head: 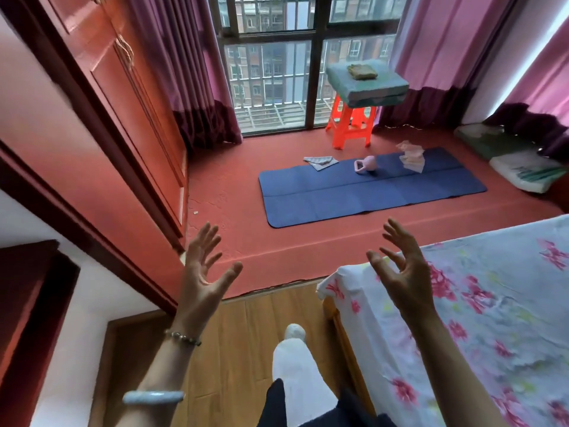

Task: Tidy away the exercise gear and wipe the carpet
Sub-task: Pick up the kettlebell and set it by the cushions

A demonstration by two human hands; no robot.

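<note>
**Both hands raised, empty**

The left hand [201, 272] and right hand [400, 269] are held up in front, palms turned inward, fingers spread and relaxed. Nothing is gripped. 2 bracelets are worn on the left forearm.

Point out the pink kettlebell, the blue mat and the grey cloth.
pink kettlebell [369, 163]: head view, its round body.
blue mat [354, 195]: head view, bare middle.
grey cloth [320, 163]: head view, its middle.

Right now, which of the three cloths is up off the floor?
The olive folded cloth on the cushion atop the orange stool by the window. The grey cloth and the pale crumpled one both lie down at the blue mat.
</note>
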